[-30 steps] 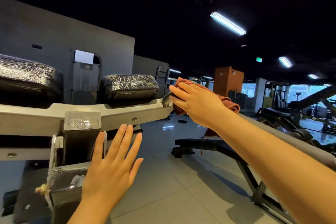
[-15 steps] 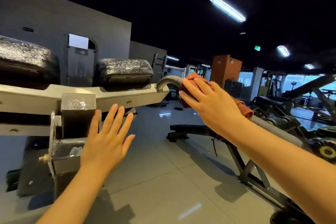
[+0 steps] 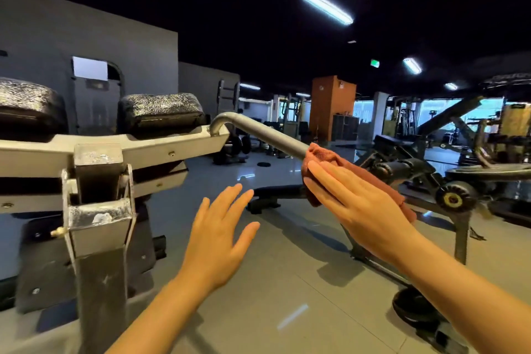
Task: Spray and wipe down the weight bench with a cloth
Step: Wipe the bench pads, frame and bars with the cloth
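The right hand (image 3: 362,210) has slid the cloth (image 3: 324,159) down the bar (image 3: 267,135), fingers (image 3: 324,181) flat.

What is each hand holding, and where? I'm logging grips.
The right hand presses the cloth, wrapped over the metal bar, with straight fingers. The left hand holds nothing.

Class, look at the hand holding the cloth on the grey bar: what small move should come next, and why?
Probably slide the cloth further down the bar toward the person. The right hand presses it flat against the bar, the stretch above looks bare, and the left hand hovers open, free.
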`<state>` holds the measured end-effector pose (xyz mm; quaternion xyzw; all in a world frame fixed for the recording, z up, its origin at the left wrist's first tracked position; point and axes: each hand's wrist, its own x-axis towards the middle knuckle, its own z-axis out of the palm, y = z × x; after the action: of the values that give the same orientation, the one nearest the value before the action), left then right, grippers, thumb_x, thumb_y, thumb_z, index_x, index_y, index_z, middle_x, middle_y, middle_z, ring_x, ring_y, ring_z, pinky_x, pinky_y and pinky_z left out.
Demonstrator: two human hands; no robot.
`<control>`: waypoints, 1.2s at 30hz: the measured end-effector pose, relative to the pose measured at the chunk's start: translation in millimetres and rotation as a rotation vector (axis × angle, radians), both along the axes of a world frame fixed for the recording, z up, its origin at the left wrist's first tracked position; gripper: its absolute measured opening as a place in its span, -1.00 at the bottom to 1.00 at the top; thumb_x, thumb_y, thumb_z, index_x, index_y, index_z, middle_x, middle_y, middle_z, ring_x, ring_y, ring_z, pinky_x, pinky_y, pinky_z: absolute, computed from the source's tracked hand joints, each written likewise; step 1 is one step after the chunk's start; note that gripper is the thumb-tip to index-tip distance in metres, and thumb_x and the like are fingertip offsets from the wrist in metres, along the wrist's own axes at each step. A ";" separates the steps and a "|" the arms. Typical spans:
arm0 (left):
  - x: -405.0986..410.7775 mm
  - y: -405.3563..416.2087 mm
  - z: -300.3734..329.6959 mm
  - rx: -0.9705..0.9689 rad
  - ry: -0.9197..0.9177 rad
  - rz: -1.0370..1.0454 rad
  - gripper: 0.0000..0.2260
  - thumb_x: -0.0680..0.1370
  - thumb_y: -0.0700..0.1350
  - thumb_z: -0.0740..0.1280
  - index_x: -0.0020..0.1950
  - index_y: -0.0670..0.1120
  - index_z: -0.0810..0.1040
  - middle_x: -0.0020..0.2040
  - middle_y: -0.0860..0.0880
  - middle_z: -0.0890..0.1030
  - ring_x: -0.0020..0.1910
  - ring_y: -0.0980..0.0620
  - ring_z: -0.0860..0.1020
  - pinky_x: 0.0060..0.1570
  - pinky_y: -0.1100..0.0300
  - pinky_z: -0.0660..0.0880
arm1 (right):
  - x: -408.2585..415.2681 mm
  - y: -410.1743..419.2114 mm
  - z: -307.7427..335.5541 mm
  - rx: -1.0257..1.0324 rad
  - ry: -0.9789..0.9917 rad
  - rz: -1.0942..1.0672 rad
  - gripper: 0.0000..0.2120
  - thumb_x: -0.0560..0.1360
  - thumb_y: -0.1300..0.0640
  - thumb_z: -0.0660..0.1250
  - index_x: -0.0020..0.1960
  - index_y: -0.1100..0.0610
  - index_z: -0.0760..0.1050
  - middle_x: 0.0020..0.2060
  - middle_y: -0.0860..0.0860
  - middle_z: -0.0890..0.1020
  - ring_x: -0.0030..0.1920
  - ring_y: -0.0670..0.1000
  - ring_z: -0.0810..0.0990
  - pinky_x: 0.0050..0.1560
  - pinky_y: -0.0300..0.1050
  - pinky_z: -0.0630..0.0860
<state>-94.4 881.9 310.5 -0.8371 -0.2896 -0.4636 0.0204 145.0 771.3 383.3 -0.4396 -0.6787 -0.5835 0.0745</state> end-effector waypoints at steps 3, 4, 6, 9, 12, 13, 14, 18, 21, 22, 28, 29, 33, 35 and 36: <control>36.8 -55.0 26.6 -0.519 -0.343 -0.508 -0.63 0.53 0.18 0.23 0.34 0.28 0.33 0.30 0.39 0.42 0.29 0.46 0.34 0.30 0.34 0.36 | -21.4 -2.9 -17.7 -0.015 0.131 0.132 -0.54 0.55 0.39 0.06 0.43 0.24 0.31 0.43 0.22 0.34 0.43 0.19 0.33 0.44 0.08 0.21; 43.0 -65.3 32.5 -0.616 -0.460 -0.615 -0.65 0.51 0.09 0.26 0.30 0.20 0.42 0.20 0.34 0.54 0.22 0.39 0.46 0.14 0.37 0.45 | -30.0 -3.8 -25.2 -0.047 0.223 0.182 -0.53 0.57 0.37 0.02 0.46 0.25 0.30 0.46 0.21 0.30 0.47 0.17 0.29 0.46 0.03 0.23; 44.1 -73.8 36.8 -0.689 -0.646 -0.637 -0.71 0.52 -0.06 0.33 0.24 0.00 0.55 0.08 0.13 0.66 0.08 0.22 0.60 -0.05 0.37 0.52 | -46.0 -3.3 -44.1 -0.138 0.452 0.308 -0.56 0.64 0.31 -0.08 0.50 0.24 0.26 0.52 0.12 0.22 0.52 0.06 0.22 0.48 -0.12 0.23; 28.0 -73.5 25.0 -0.750 -0.671 -0.540 -0.79 0.51 -0.15 0.39 0.13 -0.09 0.60 -0.01 -0.01 0.69 -0.01 0.10 0.65 -0.12 0.32 0.55 | -66.6 -0.1 -77.5 -0.322 0.775 0.490 -0.47 0.60 0.35 0.08 0.55 0.13 0.19 0.57 -0.10 0.09 0.52 -0.17 0.13 0.42 -0.36 0.20; 5.3 -68.2 5.5 -0.847 -0.587 -0.463 -0.82 0.50 -0.17 0.40 0.10 -0.07 0.63 -0.01 0.01 0.69 0.00 0.10 0.64 -0.11 0.33 0.54 | -85.3 3.3 -108.0 -0.527 1.037 0.628 -0.43 0.55 0.29 0.25 0.52 0.06 0.24 0.53 -0.09 0.21 0.49 -0.22 0.17 0.37 -0.44 0.18; -2.8 -66.0 -0.8 -0.853 -0.555 -0.453 -0.82 0.50 -0.21 0.40 0.09 -0.08 0.64 0.00 0.01 0.69 0.01 0.11 0.64 -0.08 0.33 0.53 | -91.1 3.6 -115.0 -0.583 1.117 0.673 -0.46 0.55 0.24 0.27 0.49 0.02 0.28 0.50 -0.13 0.28 0.47 -0.20 0.24 0.37 -0.41 0.22; -10.8 -64.2 -7.1 -0.846 -0.511 -0.442 -0.82 0.50 -0.26 0.40 0.07 -0.07 0.65 0.01 0.03 0.69 0.01 0.11 0.64 -0.06 0.33 0.53 | -96.9 3.0 -121.0 -0.644 1.213 0.720 -0.50 0.55 0.19 0.29 0.44 -0.07 0.31 0.43 -0.21 0.36 0.42 -0.19 0.34 0.34 -0.36 0.30; -39.4 -58.3 -37.3 -0.701 -0.183 -0.217 -0.78 0.52 -0.22 0.40 -0.03 0.13 0.63 -0.07 0.17 0.65 -0.02 0.22 0.59 -0.01 0.38 0.49 | -112.1 11.1 -142.7 -0.906 1.508 0.812 -0.62 0.59 0.16 0.26 0.31 -0.20 0.31 0.19 -0.39 0.45 0.21 -0.21 0.52 0.09 -0.34 0.50; -53.5 -54.8 -67.1 -0.545 0.052 -0.033 -0.81 0.53 -0.15 0.39 0.02 0.15 0.65 -0.05 0.17 0.61 -0.01 0.20 0.55 0.07 0.24 0.48 | -108.5 28.2 -167.9 -1.019 1.426 0.730 -0.49 0.60 0.22 0.25 0.36 -0.29 0.26 0.36 -0.32 0.30 0.30 -0.28 0.39 0.12 -0.38 0.45; -57.1 -54.4 -77.2 -0.526 0.090 0.006 -0.82 0.54 -0.13 0.39 0.05 0.13 0.66 -0.03 0.17 0.61 -0.01 0.19 0.55 0.08 0.18 0.48 | -105.7 35.7 -178.2 -1.075 1.361 0.690 -0.49 0.58 0.22 0.28 0.35 -0.29 0.29 0.41 -0.27 0.25 0.34 -0.28 0.33 0.18 -0.39 0.41; -73.2 -47.1 -111.9 -0.526 0.322 0.171 -0.86 0.52 -0.08 0.41 0.05 0.11 0.65 -0.03 0.12 0.63 0.00 0.09 0.57 0.04 0.07 0.50 | -101.7 74.7 -215.3 -1.345 1.180 0.462 -0.87 0.43 0.15 0.50 -0.05 0.05 0.58 0.00 -0.01 0.58 0.03 -0.13 0.52 0.08 -0.20 0.44; -75.5 -44.6 -114.6 -0.557 0.316 0.187 -0.88 0.51 -0.07 0.43 0.02 0.10 0.65 -0.05 0.13 0.63 -0.02 0.10 0.56 0.02 0.11 0.49 | -100.2 76.2 -216.4 -1.386 1.278 0.465 -0.89 0.42 0.17 0.50 -0.12 0.12 0.58 -0.15 0.00 0.59 -0.13 -0.15 0.53 -0.06 -0.23 0.47; -84.3 -30.6 -124.8 -0.789 0.376 0.193 -0.84 0.42 -0.02 0.51 -0.10 0.10 0.55 -0.18 0.12 0.59 -0.20 0.18 0.53 -0.25 0.30 0.43 | -90.2 78.1 -219.0 -1.559 1.553 0.506 -0.93 0.45 0.27 0.44 -0.15 0.15 0.58 -0.23 0.08 0.63 -0.22 -0.07 0.61 -0.16 -0.22 0.56; -85.9 -24.9 -132.1 -0.842 0.500 0.193 -0.82 0.40 0.02 0.53 -0.12 0.07 0.55 -0.21 0.12 0.58 -0.20 0.13 0.54 -0.22 0.23 0.50 | -86.0 78.1 -218.4 -1.578 1.591 0.488 -0.96 0.47 0.23 0.42 -0.13 0.12 0.59 -0.19 0.09 0.66 -0.16 -0.02 0.65 -0.13 -0.21 0.59; -84.8 -23.0 -135.8 -0.851 0.534 0.197 -0.82 0.40 0.04 0.52 -0.13 0.07 0.55 -0.21 0.12 0.58 -0.18 0.11 0.55 -0.14 0.13 0.54 | -84.6 78.1 -218.3 -1.586 1.620 0.475 -0.97 0.47 0.22 0.42 -0.12 0.12 0.59 -0.19 0.08 0.66 -0.16 -0.01 0.65 -0.12 -0.21 0.58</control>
<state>-179.2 859.0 174.8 -0.8293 -0.5150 -0.0707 -0.2052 60.4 849.4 165.0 -0.4694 -0.6731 0.4873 0.2985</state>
